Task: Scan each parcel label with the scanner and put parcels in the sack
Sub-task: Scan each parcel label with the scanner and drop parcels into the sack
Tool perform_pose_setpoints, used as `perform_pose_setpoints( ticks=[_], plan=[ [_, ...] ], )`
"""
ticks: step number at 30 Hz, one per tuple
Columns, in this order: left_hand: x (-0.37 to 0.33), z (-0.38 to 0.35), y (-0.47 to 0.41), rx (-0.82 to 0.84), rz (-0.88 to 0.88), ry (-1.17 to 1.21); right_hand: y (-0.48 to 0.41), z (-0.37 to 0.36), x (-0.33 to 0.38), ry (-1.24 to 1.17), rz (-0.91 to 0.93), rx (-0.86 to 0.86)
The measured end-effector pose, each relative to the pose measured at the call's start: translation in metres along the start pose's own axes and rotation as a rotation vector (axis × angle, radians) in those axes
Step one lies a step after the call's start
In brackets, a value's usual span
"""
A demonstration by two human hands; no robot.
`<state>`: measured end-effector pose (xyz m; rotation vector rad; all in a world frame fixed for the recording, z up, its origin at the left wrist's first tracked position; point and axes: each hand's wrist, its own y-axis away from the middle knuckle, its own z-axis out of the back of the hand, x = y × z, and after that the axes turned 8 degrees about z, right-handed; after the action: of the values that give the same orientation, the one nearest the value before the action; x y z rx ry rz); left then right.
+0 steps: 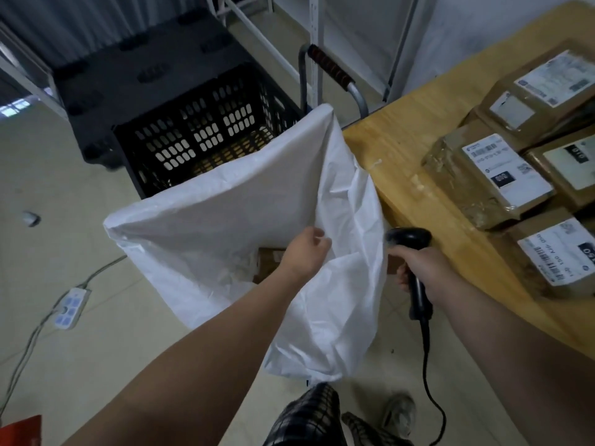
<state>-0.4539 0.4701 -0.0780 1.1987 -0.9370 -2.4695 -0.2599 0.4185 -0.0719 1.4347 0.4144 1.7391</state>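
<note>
A white woven sack [231, 201] stands open on the floor beside the wooden table [396, 146]. My left hand [306, 252] reaches into its mouth and its fingers grip the near edge of the sack. A brown parcel [269, 263] shows inside the sack, partly hidden by my hand. My right hand [418, 268] holds a black corded scanner [410, 239] by its handle, just right of the sack at the table's edge. Several brown parcels with white labels lie on the table, the nearest ones being parcel [489, 178] and parcel [560, 255].
A black perforated crate [206, 133] sits on a trolley with a metal handle [331, 72] behind the sack. A white power strip [70, 307] with cables lies on the floor at left. White shelf frames [317, 33] stand at the back. My feet are below.
</note>
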Motion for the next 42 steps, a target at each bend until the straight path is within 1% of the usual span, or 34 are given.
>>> perform_pose_setpoints(
  ticks=[3,6,10,13,17,23,28,32,38,42],
  plan=[
    [-0.022,-0.012,0.011,0.033,-0.087,-0.030,0.016,0.020,0.001,0.020,-0.003,-0.002],
    [-0.048,-0.031,0.022,0.068,-0.188,-0.067,0.031,0.049,-0.002,0.043,0.011,-0.052],
    [-0.087,-0.070,0.038,0.160,-0.331,-0.126,0.059,0.103,-0.015,0.053,-0.025,-0.090],
    [-0.114,-0.105,0.061,0.231,-0.432,-0.189,0.084,0.146,-0.035,0.005,-0.048,-0.167],
    [-0.140,-0.153,0.100,0.310,-0.535,-0.268,0.114,0.200,-0.069,-0.071,-0.031,-0.278],
    [-0.166,-0.232,0.166,0.329,-0.616,-0.290,0.154,0.278,-0.121,-0.188,0.093,-0.402],
    [-0.176,-0.306,0.226,0.358,-0.635,-0.258,0.191,0.348,-0.162,-0.141,0.251,-0.503],
    [-0.189,-0.358,0.273,0.356,-0.698,-0.230,0.222,0.401,-0.185,-0.135,0.351,-0.609],
    [-0.253,-0.393,0.317,0.309,-0.818,-0.175,0.257,0.488,-0.180,-0.314,0.501,-0.818],
    [-0.313,-0.408,0.331,0.278,-0.900,-0.180,0.265,0.555,-0.148,-0.467,0.532,-0.880]
  ],
)
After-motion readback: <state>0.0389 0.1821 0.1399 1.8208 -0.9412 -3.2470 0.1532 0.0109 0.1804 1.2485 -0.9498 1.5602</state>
